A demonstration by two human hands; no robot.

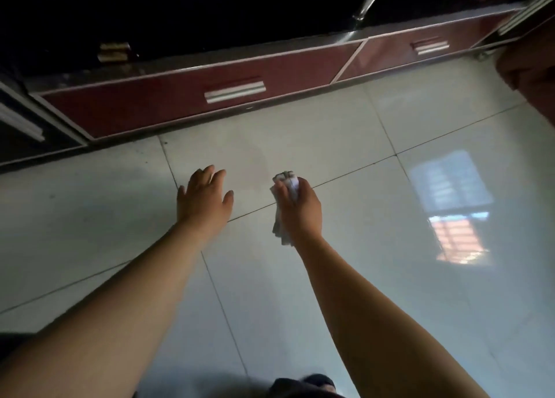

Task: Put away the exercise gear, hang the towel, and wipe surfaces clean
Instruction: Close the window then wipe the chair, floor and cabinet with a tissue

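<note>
My right hand (300, 205) is gripping a crumpled white cloth (285, 187) above the glossy tiled floor (390, 277); my left hand (204, 196) is reaching out beside it, fingers spread and holding nothing. Red cabinet drawers (180, 103) are lining the floor's far edge.

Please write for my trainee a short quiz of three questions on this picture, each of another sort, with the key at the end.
1. Multiple choice: what does the right hand grip?
A) a crumpled white cloth
B) a dumbbell
C) a water bottle
2. True or false: the left hand is spread open and holds nothing.
3. Fill in: the drawer fronts at the far edge of the tiled floor are ___ in colour, with silver handles.
Key: 1 A; 2 true; 3 red.
</note>
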